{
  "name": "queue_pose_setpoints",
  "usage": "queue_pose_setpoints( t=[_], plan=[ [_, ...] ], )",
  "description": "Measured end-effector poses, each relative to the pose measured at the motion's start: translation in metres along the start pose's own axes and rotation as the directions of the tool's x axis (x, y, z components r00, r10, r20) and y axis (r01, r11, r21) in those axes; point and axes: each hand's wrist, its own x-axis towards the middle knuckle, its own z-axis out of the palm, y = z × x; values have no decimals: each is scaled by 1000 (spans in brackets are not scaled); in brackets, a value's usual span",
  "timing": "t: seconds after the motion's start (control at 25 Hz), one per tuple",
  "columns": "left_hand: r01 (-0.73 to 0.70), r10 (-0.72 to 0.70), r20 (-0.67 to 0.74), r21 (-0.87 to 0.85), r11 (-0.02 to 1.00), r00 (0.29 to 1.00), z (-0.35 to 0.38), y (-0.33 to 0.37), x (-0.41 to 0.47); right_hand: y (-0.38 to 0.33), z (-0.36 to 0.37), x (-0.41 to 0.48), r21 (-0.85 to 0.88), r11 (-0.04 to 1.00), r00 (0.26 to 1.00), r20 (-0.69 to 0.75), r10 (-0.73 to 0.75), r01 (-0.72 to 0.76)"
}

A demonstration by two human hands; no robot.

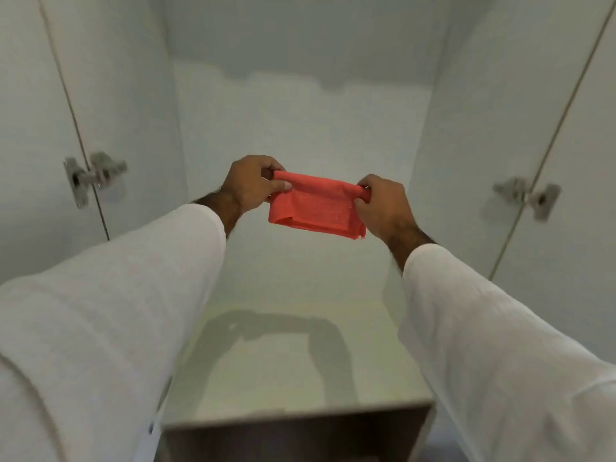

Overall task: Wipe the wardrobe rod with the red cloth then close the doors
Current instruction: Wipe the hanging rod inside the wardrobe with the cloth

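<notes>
The red cloth (315, 205) is folded and stretched between both hands in the middle of the open wardrobe. My left hand (250, 185) pinches its left end and my right hand (383, 208) grips its right end. The cloth's top edge looks rolled into a tube; whether the rod runs inside it I cannot tell, as no bare rod shows. The left door (36, 128) and the right door (573, 155) both stand open. White sleeves cover both forearms.
A metal hinge (93, 176) sits on the left door edge and another hinge (530, 196) on the right. The white wardrobe floor (283, 371) lies below the hands, with a dark front edge (293, 435) beneath it. White walls enclose the compartment.
</notes>
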Motion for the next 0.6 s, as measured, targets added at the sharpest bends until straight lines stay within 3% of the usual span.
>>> queue_pose_setpoints(
  t=[0.2, 0.32, 0.6],
  plan=[
    [-187, 199, -200, 81, 979, 959, -81, 70, 102, -76, -48, 119, 248, 953, 936, -342, -83, 175],
    [-266, 281, -311, 93, 960, 908, -122, 113, 159, -110, -76, 185, 215, 921, 844, -506, -178, 324],
    [-445, 463, -567, 182, 877, 681, -207, 215, 272, -181, -145, 324, 128, 796, 583, -751, -311, 591]
  ],
)
